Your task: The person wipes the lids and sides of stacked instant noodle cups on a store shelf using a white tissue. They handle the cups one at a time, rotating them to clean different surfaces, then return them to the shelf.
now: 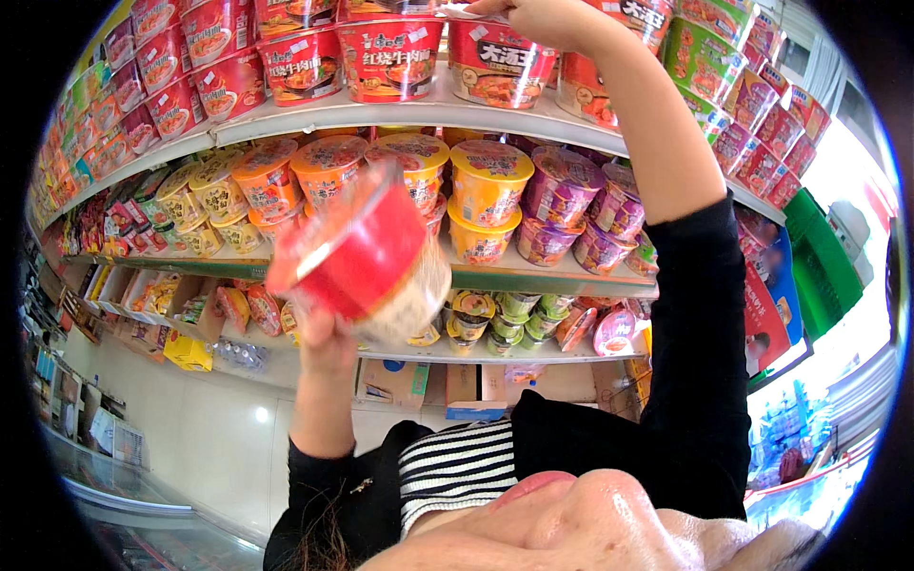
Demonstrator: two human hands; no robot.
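My left hand (325,339) grips a red and white instant noodle bucket (368,260) from below. The bucket is tilted and motion-blurred, held up in front of the middle shelf. At the top edge of the picture, my right hand (546,21) reaches over the upper shelf (407,114) and pinches a thin white thing (460,12), perhaps a cloth or tissue. Its fingers are partly cut off by the frame. Just beneath that hand stands a red noodle bucket (500,68) with large lettering, beside another red noodle bucket (389,61).
Stacked yellow (489,178) and purple noodle buckets (564,185) fill the middle shelf, with orange ones (268,175) to the left. Smaller green cups (514,314) stand lower down. Cardboard boxes (393,382) sit at the bottom. A glass counter (136,492) lies at lower left.
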